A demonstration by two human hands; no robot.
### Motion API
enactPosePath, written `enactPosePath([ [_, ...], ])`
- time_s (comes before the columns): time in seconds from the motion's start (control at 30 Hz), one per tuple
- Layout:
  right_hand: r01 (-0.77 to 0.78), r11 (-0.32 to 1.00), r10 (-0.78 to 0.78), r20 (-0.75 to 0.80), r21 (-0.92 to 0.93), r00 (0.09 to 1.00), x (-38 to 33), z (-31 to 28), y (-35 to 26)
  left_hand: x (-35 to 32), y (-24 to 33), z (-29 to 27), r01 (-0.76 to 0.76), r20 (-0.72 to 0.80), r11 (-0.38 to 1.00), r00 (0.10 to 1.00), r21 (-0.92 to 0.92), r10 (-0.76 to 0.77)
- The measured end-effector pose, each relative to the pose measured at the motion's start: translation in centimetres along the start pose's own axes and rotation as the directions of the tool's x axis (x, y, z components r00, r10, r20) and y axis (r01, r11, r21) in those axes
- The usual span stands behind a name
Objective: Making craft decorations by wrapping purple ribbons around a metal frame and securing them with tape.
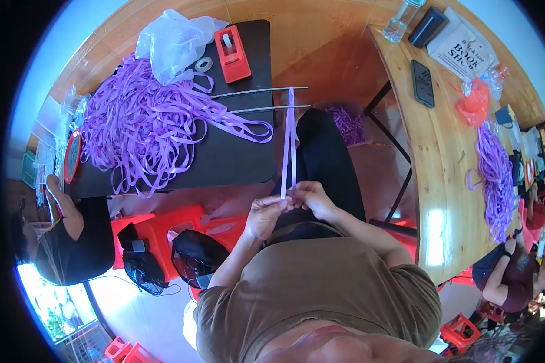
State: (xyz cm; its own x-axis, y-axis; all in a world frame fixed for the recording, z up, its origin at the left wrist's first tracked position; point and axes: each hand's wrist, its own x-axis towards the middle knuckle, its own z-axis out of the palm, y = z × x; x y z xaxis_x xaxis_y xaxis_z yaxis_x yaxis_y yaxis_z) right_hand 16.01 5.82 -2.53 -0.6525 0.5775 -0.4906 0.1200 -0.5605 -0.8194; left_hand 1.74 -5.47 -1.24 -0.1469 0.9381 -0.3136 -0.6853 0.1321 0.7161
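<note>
A narrow purple ribbon (286,160) hangs over two thin metal rods (257,92) that stick out past the right edge of the black table. Its two lengths run down toward my body and come together at my fingers. My left hand (265,216) pinches the ribbon's lower end, its fingers closed. Close beside it, my right hand (313,198) is also closed at the ribbon, thumb and forefinger together. The fingertips nearly meet, and exactly how the ends lie between them is hidden. Left of the rods spreads a large heap of purple ribbon loops (142,121).
On the black table (236,160) are a red tape dispenser (232,54), a tape roll (204,64) and a clear plastic bag (174,45). A wooden table (427,181) at right holds a phone (422,83) and more ribbon (495,181). Other people sit at both sides.
</note>
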Motion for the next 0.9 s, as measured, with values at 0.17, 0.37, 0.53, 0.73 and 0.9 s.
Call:
enactPosePath([
  [0.17, 0.314, 0.949, -0.309, -0.101, 0.040, 0.946, 1.3, 0.0, 0.0, -0.5, 0.3, -0.5, 0.082, -0.034, 0.996, 0.996, 0.043, -0.080],
  [0.37, 0.280, 0.960, -0.280, -0.021, 0.029, 0.960, 0.1, 0.3, 0.7, -0.7, 0.4, 0.0, -0.040, 0.024, 0.994, 0.999, -0.099, 0.042],
  [0.53, 0.107, 0.989, -0.096, 0.102, -0.098, 0.990, -0.3, -0.3, 1.3, 0.1, 1.1, 0.9, -0.230, -0.097, 0.972, 0.968, 0.042, 0.233],
  [0.73, 0.032, 0.992, -0.009, 0.186, -0.121, 0.983, -0.4, 0.0, 1.1, 0.5, 0.7, 0.2, -0.005, -0.118, 0.973, 0.993, 0.231, 0.033],
  [0.9, -0.017, 0.997, 0.031, 0.186, -0.077, 0.982, -0.3, 0.3, 1.0, 0.3, 1.0, 0.4, -0.060, -0.043, 0.913, 0.996, 0.403, 0.085],
])
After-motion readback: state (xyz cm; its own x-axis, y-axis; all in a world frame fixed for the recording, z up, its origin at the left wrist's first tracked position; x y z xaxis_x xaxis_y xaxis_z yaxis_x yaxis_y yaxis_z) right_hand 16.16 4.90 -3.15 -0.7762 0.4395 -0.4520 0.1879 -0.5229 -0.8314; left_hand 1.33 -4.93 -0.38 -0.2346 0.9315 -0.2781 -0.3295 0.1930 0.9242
